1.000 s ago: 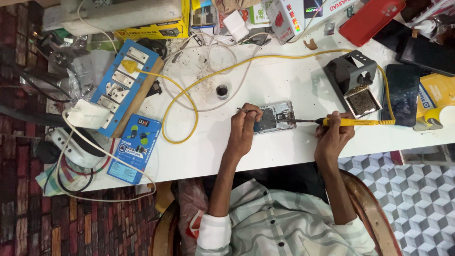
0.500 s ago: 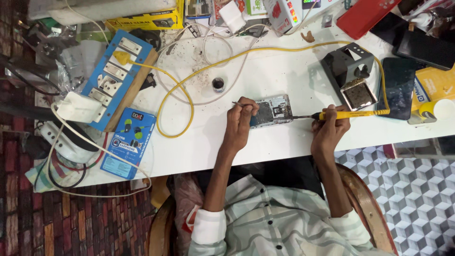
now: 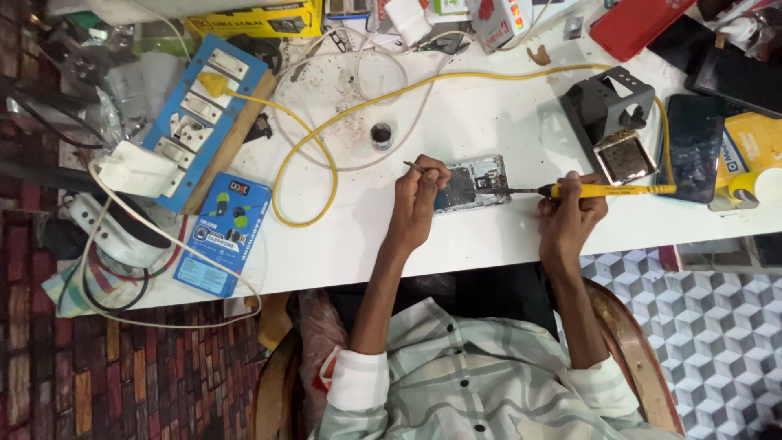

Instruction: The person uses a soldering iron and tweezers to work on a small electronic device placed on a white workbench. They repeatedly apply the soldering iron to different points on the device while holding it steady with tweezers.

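An opened phone lies near the middle of the frame on the white desk. The left hand rests on its left end, fingers pinched around thin tweezers. The right hand is closed around a yellow soldering iron, its tip touching the phone's right edge. To work well here, brace both wrists on the desk, keep the tip contact brief, and keep the yellow cord slack and clear.

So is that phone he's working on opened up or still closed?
Opened up: the phone lies flat on the white table, back cover off, its circuit board exposed.
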